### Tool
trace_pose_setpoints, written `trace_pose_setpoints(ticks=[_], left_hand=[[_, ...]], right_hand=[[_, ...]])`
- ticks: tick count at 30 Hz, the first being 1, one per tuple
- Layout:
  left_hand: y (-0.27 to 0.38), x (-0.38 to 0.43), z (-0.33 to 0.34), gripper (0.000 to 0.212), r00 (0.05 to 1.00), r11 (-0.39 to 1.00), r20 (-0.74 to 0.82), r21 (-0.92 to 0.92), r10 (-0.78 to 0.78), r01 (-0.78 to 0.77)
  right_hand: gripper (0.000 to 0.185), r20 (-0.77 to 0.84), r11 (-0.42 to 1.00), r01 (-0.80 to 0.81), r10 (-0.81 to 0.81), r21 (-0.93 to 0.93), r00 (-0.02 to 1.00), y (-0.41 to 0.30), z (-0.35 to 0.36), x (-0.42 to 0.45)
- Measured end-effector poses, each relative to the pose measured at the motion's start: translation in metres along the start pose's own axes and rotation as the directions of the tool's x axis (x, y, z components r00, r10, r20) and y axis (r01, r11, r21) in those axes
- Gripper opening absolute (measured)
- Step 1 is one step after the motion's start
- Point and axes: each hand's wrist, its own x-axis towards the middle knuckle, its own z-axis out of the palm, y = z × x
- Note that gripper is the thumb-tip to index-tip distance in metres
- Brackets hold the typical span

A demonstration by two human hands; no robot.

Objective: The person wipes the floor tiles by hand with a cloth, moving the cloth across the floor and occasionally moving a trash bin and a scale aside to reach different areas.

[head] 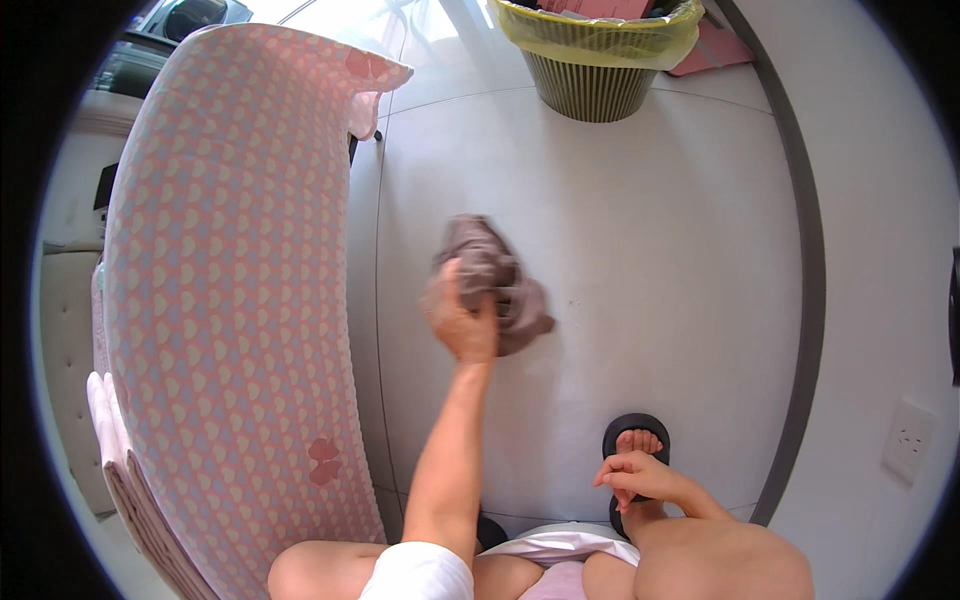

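My left hand (457, 322) reaches forward over the floor and grips a crumpled brownish-grey cloth (491, 274). Both are slightly blurred. Part of the cloth hangs out to the right of the fingers; whether it touches the floor I cannot tell. Small whitish specks (574, 304) lie on the pale tiled floor (600, 225), to the right of the cloth. My right hand (634, 476) holds nothing and hangs beside my right knee, above my foot in a black slipper (637, 421). Its fingers are loosely bent and partly apart.
A bed or couch under a pink heart-patterned cover (240, 247) runs along the left. Ahead stands a ribbed waste bin (592, 86) with a yellow liner, pink card (716, 52) beside it. A white wall (862, 262) with a socket (909, 441) borders the right.
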Motion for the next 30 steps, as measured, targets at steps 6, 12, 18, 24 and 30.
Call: trace_pose_setpoints(ticks=[6, 12, 18, 24, 30], left_hand=[[-0.108, 0.018, -0.039, 0.052, 0.958, 0.855, -0.029, 0.444, -0.286, 0.269], [-0.04, 0.005, 0.009, 0.055, 0.962, 0.962, 0.258, 0.272, -0.091, 0.018], [0.049, -0.018, 0.032, 0.05, 0.947, 0.984, 0.315, -0.138, -0.064, 0.112], [0.094, -0.037, 0.009, 0.045, 0.9, 0.735, 0.436, -0.612, 0.007, 0.291], [0.179, -0.099, -0.01, 0.076, 0.528, 0.732, 0.716, -0.64, 0.457, 0.234]], right_hand=[[0.022, 0.014, 0.999, -0.034, 0.035, -0.041, 0.999, -0.001, 0.005, 0.007], [0.024, -0.058, 0.996, -0.033, 0.028, -0.086, 0.998, -0.005, 0.007, 0.009], [0.018, -0.309, 0.941, 0.301, -0.244, 0.152, 0.919, -0.009, 0.001, 0.013], [0.068, -0.746, 0.719, 0.661, -0.558, -0.215, 0.364, -0.077, -0.02, 0.003], [0.035, -0.88, 0.396, 0.827, -0.09, 0.399, 0.467, -0.045, -0.06, -0.014]])
